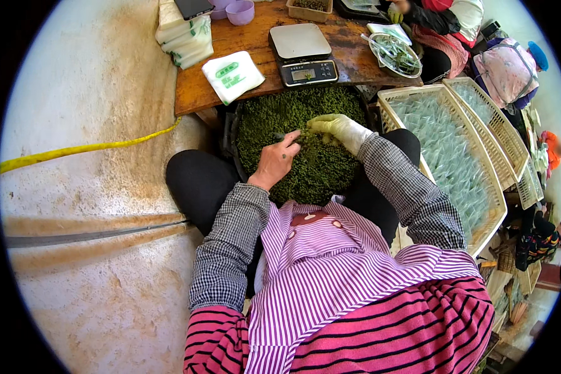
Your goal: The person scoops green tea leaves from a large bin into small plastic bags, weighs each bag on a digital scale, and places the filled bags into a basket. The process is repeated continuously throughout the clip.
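Observation:
A wide dark tub [230, 128] full of small round green berries, like green peppercorns [271, 112], stands between my knees. My bare left hand [277, 163] is over the middle of the heap, index finger and thumb stretched toward the right and apart. A small grey blurred bit by its fingers cannot be made out. Just to the right, my right hand [340, 131] wears a pale yellow glove. Its fingers bend down around a small bunch of the peppercorns [328, 142], partly hidden. The fingertips of both hands are close but apart.
Beyond the tub, a wooden table [196, 93] holds a digital scale [302, 56], flat plastic bags [232, 76] and a bowl of packets [394, 55]. A crate of clear packets [445, 149] stands right. A yellow hose [93, 148] runs left. A co-worker's gloved hand [396, 12] is far right.

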### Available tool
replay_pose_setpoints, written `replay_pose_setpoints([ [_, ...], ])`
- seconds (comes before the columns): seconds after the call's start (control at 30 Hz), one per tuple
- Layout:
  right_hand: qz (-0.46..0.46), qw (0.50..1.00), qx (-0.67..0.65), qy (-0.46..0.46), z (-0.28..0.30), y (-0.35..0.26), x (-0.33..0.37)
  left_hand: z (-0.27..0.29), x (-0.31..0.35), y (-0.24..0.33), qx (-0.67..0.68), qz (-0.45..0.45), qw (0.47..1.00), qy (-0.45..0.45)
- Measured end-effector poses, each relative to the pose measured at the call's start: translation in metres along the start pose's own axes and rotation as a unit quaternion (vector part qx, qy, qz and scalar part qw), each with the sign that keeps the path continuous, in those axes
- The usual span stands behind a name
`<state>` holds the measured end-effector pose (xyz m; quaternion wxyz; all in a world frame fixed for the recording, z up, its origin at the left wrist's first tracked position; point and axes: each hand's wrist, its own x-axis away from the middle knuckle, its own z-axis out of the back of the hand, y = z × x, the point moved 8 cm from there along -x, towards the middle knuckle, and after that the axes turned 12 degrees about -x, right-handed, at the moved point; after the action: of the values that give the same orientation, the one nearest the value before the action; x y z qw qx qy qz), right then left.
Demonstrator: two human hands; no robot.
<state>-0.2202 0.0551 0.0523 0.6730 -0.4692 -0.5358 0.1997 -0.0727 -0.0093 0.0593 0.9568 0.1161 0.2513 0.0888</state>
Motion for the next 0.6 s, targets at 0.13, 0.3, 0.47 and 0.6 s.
replay_pose_setpoints([
  [0.13, -0.068, 0.983, 0.173, -0.007, -0.011, 0.033, -0.018, 0.002, 0.001, 0.009, -0.006, -0.038, 0.999, 0.026],
  [0.3, 0.049, 0.844, 0.524, 0.109, -0.031, 0.015, -0.019, 0.003, 0.007, 0.02, -0.023, -0.072, 0.996, 0.037],
  [0.47, 0.045, 0.906, 0.42, 0.029, -0.016, 0.012, -0.008, 0.006, 0.003, 0.02, -0.028, -0.07, 0.995, 0.058],
  [0.6, -0.086, 0.994, 0.06, -0.007, -0.002, 0.042, -0.01, 0.009, 0.002, 0.011, -0.043, -0.047, 0.996, 0.06],
])
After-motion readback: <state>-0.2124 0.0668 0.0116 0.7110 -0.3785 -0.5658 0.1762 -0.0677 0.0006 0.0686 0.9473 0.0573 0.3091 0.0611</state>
